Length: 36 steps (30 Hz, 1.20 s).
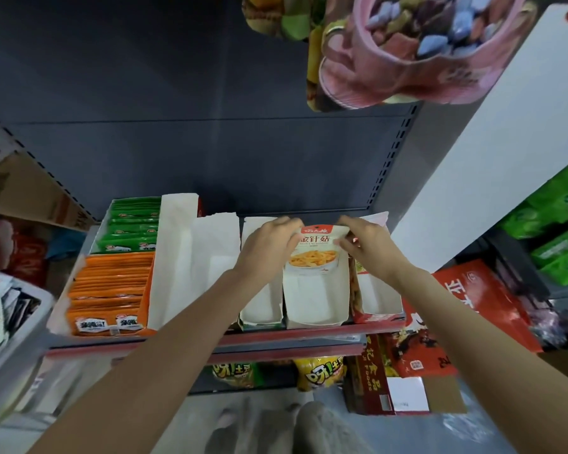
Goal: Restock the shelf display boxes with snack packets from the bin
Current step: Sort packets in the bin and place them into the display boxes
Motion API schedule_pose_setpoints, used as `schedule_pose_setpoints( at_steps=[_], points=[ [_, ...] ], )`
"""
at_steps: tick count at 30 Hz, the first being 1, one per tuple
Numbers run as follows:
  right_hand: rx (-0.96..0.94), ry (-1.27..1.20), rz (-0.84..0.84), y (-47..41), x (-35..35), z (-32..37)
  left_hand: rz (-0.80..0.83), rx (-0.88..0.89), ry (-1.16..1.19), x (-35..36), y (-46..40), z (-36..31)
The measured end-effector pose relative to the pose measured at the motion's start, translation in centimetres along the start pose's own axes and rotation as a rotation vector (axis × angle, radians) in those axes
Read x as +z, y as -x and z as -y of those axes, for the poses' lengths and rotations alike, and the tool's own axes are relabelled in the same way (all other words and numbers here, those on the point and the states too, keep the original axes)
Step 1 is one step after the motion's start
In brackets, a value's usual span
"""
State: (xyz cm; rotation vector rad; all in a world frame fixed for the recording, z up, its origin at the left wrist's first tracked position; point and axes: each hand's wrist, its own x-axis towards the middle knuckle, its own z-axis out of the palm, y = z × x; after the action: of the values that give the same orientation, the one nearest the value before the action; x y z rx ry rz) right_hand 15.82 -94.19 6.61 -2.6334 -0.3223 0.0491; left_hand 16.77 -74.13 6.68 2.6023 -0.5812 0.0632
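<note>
Both forearms reach forward and slightly inward from the bottom of the view, meeting over the shelf. The left hand is bent at the wrist, fingers curled over the top left corner of a mushroom snack packet, pinching it. The right hand mirrors it, fingers curled and pinching the packet's top right corner. The packet stands upright between the two hands, its lower part inside the back of a white display box directly below them; the front part of that box shows bare white card. Under the left wrist sits another white display box, and under the right wrist a third. Farther left of the left forearm, a taller white box, then a box of orange packets with green packets behind it. A grey bin of packets lies at the far left, well apart from both hands
</note>
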Motion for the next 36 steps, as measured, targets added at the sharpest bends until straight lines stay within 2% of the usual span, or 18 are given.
schedule_pose_setpoints(
  at_steps=[6, 15, 19, 21, 26, 30, 36],
  points=[
    [0.077, -0.05, 0.0, -0.3, 0.3, 0.3, 0.078, -0.033, -0.078, 0.6, -0.7, -0.4],
    [0.151, -0.025, 0.007, -0.2, 0.3, 0.7, 0.099, -0.018, 0.019, 0.5, -0.8, -0.7],
    [0.158, -0.054, -0.054, 0.1, -0.1, 2.0, 0.059, 0.006, 0.064, -0.3, -0.6, -0.5],
    [0.15, -0.059, -0.097, 0.0, -0.3, 3.3, 0.001, -0.049, 0.132, -1.1, 0.1, 0.0],
    [0.062, -0.129, -0.154, -1.7, 0.6, 8.3, -0.183, -0.19, 0.233, -4.2, 3.2, 3.0],
    [-0.048, -0.104, -0.073, -4.0, 3.6, 14.1, -0.208, -0.341, 0.252, -8.1, 6.7, 7.3],
    [-0.197, -0.097, 0.086, -6.7, 10.7, 26.0, -0.245, -0.554, 0.227, -13.1, 15.1, 18.5]
  ],
)
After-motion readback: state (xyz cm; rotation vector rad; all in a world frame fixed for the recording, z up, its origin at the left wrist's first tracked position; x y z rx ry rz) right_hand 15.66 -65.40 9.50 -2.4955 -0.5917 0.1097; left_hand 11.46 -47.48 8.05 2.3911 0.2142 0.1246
